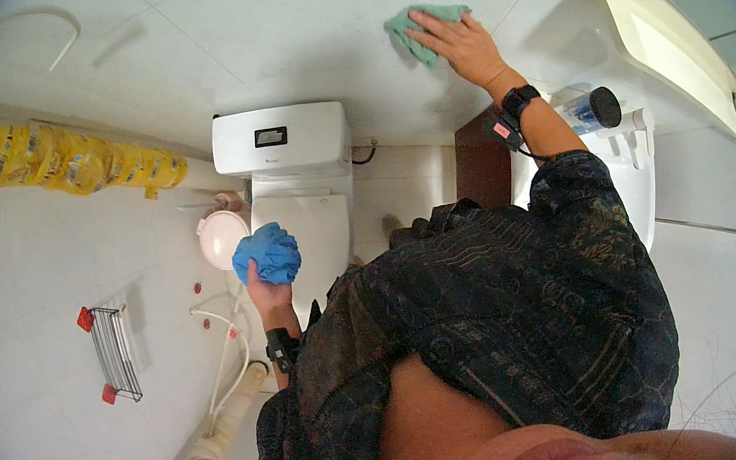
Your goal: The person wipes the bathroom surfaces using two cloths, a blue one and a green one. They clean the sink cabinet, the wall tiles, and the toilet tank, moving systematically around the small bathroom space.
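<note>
On the right, my right hand presses a green cloth against the tiled wall, fingers spread over it. My left hand is closed on a crumpled blue cloth, held up over the edge of the white toilet's lid. Above that lid stands the white toilet cistern, with a dark-framed flush panel on it. The bunched blue cloth hides part of my left fingers.
A washbasin and a dark-lidded container are at right, below a mirror cabinet. A pipe wrapped in yellow plastic, a wire rack, a pale bucket and a white hose are at left.
</note>
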A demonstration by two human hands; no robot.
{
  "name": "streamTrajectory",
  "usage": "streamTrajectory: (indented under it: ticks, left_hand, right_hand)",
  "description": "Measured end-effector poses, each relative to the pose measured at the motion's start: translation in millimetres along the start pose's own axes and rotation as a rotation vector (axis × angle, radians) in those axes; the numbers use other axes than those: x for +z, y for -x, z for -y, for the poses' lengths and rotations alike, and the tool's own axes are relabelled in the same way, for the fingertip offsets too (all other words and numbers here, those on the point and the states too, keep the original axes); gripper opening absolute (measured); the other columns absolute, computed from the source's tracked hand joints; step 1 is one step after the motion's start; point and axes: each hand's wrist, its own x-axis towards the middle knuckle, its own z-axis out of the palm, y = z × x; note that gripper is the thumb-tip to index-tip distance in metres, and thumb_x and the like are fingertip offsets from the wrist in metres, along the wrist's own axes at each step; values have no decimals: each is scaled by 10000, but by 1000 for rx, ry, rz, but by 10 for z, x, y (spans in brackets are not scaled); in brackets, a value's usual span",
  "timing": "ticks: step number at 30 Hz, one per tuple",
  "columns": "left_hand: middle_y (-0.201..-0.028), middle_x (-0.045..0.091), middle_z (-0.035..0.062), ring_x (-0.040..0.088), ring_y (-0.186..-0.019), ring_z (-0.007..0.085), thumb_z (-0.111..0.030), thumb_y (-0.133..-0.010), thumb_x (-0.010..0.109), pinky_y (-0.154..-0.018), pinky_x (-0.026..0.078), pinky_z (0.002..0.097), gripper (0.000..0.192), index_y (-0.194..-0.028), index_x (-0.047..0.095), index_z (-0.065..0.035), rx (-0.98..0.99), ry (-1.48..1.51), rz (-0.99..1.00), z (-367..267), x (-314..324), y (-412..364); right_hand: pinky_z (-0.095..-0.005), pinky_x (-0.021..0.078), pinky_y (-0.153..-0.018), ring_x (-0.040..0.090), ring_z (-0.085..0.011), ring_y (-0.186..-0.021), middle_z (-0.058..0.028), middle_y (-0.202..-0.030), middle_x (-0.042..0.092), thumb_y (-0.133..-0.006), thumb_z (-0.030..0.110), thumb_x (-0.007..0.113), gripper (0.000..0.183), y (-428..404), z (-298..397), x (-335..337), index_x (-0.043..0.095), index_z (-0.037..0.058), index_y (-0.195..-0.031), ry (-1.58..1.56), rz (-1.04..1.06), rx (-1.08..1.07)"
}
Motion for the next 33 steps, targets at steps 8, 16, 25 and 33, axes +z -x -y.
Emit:
streamTrajectory:
  ticks: [8,16,25,33]
  left_hand:
    - [-1359,469,209,489,-1212,379,-294,-964,428,-1032,377,520,513,-1391,349,-21,26,-25,-146,-15,106,7]
    - [-1365,465,210,485,-1219,381,-296,-949,454,-1028,385,510,531,-1392,346,-23,14,52,12,16,11,-21]
    - [-1337,495,207,509,-1190,387,-279,-958,431,-1017,401,509,500,-1382,361,-22,27,103,-57,59,12,14]
    - [-1309,521,197,541,-1142,392,-261,-956,437,-958,444,522,454,-1360,394,-58,42,134,-121,64,-158,89]
  right_hand:
    - [-424,352,-973,492,-291,-1202,-106,-1402,465,-820,85,612,473,-802,-57,-436,577,217,-1274,-15,-541,154]
    - [-413,358,-880,472,-164,-1209,13,-1456,392,-722,193,693,691,-789,350,21,475,360,-1355,30,-347,149]
    - [-361,392,-953,497,-143,-1190,16,-1530,295,-807,96,599,610,-543,515,281,460,219,-1388,-52,197,-211]
    - [-346,388,-985,520,-112,-1180,36,-1482,386,-832,64,529,500,-1121,293,-260,538,222,-1306,-7,-169,-136]
